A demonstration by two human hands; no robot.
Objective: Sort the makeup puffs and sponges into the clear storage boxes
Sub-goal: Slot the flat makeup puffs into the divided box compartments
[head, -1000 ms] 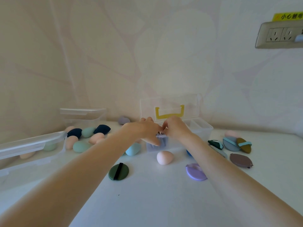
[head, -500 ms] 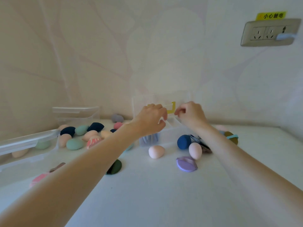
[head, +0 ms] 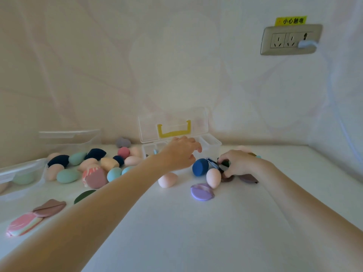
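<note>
Your right hand has dropped from the divided clear box to pinch a dark green puff beside the navy sponge, while your left hand, fingers loosely curled and holding nothing, hovers at the box front, so another puff seems about to go in.

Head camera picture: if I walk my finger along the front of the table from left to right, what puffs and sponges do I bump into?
Pink striped puff → mauve puff → dark green puff → pale pink egg sponge → lilac puff → brown puff.
</note>
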